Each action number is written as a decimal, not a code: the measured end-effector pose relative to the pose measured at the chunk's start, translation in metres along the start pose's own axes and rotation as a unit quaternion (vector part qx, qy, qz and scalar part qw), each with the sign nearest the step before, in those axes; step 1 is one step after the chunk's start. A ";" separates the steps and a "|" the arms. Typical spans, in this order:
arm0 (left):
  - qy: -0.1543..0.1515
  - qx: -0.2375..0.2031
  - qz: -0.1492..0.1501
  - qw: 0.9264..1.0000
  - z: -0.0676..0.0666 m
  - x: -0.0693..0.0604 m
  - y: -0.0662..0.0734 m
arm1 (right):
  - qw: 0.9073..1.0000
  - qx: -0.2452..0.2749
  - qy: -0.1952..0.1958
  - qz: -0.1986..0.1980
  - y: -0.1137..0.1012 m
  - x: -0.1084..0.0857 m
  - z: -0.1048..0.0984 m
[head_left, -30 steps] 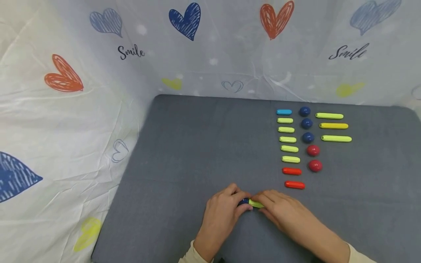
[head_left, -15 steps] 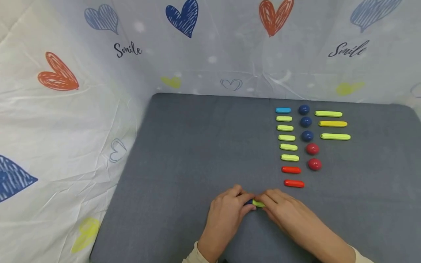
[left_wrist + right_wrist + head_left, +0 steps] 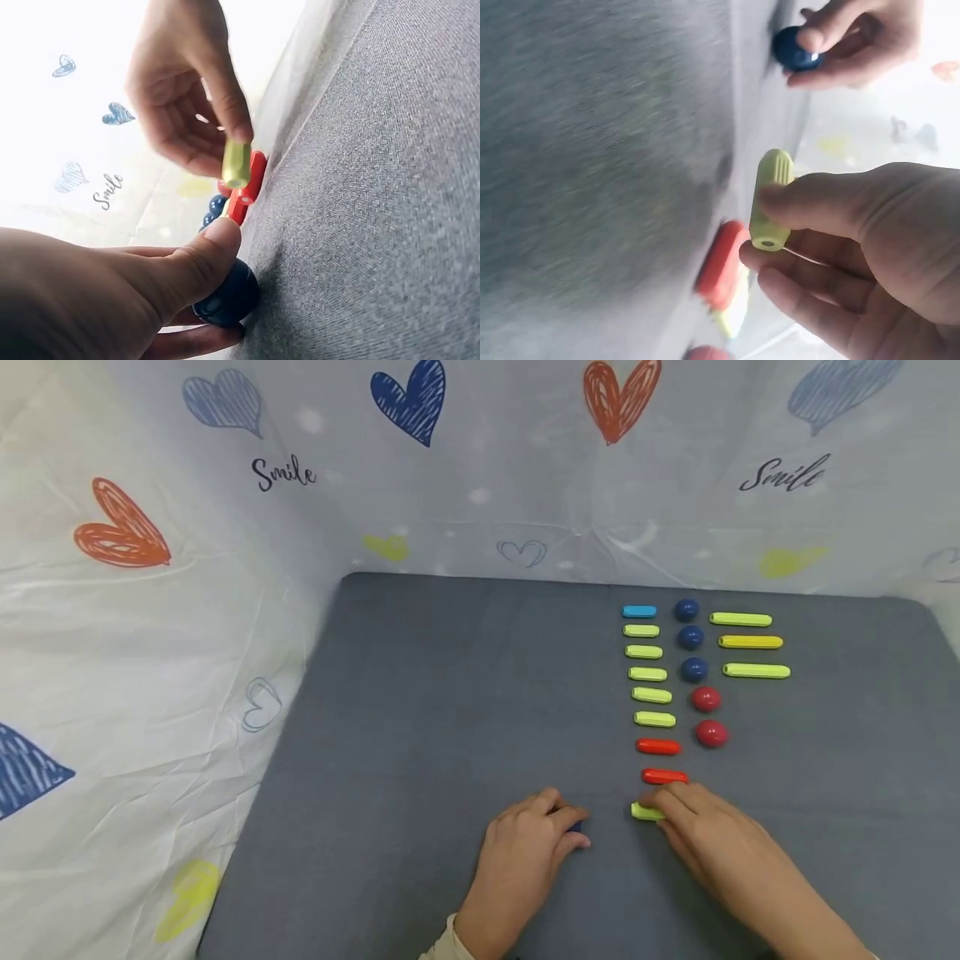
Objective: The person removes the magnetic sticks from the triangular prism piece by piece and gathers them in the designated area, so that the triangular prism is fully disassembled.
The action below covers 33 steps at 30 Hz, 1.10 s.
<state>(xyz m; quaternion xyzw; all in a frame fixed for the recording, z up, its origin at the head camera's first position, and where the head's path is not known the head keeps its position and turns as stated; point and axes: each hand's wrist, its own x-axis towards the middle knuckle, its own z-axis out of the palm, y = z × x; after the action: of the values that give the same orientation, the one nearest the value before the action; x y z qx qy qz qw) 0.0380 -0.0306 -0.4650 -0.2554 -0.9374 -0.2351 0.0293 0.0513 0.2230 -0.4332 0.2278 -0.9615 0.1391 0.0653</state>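
Observation:
My left hand (image 3: 521,860) pinches a dark blue ball (image 3: 232,296) between thumb and fingers, low at the grey tabletop; in the head view the fingers mostly cover it. To its right, my right hand (image 3: 720,847) holds a short yellow-green stick (image 3: 769,210) between thumb and fingertips, apart from the ball. This stick sits just in front of the nearer red stick (image 3: 664,776). A second red stick (image 3: 658,747) lies behind that one.
Beyond the red sticks, several short yellow-green sticks (image 3: 655,719) and a light blue stick (image 3: 639,611) continue the column. Beside it run blue balls (image 3: 693,670) and red balls (image 3: 711,733), then long yellow sticks (image 3: 756,671). A printed curtain (image 3: 480,468) borders the table's back.
The yellow-green stick, which was end to end with the blue ball, has come away to the right in my right hand. My left hand keeps the ball, having shifted slightly right.

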 end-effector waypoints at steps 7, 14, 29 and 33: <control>-0.010 -0.007 -0.002 1.000 -0.002 0.000 -0.002 | 1.000 -0.004 0.004 0.018 0.011 -0.008 0.005; -0.013 -0.010 -0.004 1.000 -0.002 -0.001 -0.001 | 0.999 -0.009 -0.024 0.043 0.017 -0.009 0.007; -0.015 0.003 -0.002 1.000 -0.004 0.001 0.000 | 0.996 0.018 0.082 -0.033 0.008 0.002 0.012; -0.010 0.024 0.000 1.000 -0.005 0.000 -0.001 | 0.995 0.029 0.079 -0.052 -0.003 0.009 0.016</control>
<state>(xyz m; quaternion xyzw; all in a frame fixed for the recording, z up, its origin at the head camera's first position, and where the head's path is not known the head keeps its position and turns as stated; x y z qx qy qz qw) 0.0367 -0.0335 -0.4613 -0.2571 -0.9429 -0.2102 0.0259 0.0438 0.2117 -0.4461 0.2677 -0.9357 0.1810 0.1414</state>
